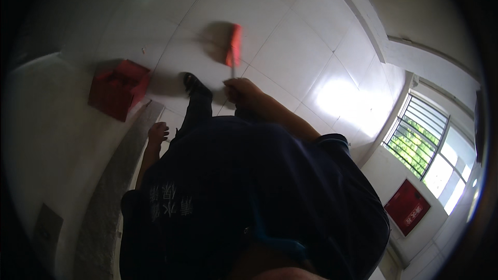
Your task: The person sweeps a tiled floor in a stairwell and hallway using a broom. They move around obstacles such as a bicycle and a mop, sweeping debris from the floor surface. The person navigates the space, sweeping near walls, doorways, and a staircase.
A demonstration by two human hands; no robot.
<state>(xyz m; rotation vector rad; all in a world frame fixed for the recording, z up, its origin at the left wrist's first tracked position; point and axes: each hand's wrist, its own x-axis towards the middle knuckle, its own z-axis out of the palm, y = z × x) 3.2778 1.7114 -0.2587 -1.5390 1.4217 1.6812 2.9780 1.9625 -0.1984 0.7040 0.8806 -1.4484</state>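
Sweeping of a tiled floor [277, 5], as judged from the tools in view. The red dustpan [119, 89], box-shaped, serves as landmark. The broom [236, 46] lies to the right of the dustpan and somewhat farther ahead, its red head blurred, with a short stretch of thin handle visible. The right hand [242, 92], to the right of the dustpan, is clamped on that handle. The left hand [157, 133], to the right of the dustpan and nearer the body, has its fingers curled; nothing shows in it, but how tightly it is closed cannot be told. A dark shoe [193, 84] stands between dustpan and broom. A small pale scrap [143, 50] lies just beyond the dustpan; its kind is too small to tell.

Good practice: strokes are best kept low and short, drawn toward the dustpan, with the bristles flat to the floor so that debris does not scatter. The shoe appears to obstruct the direct path, so a line passing ahead of it seems preferable. The left hand, if free, could steady the dustpan.
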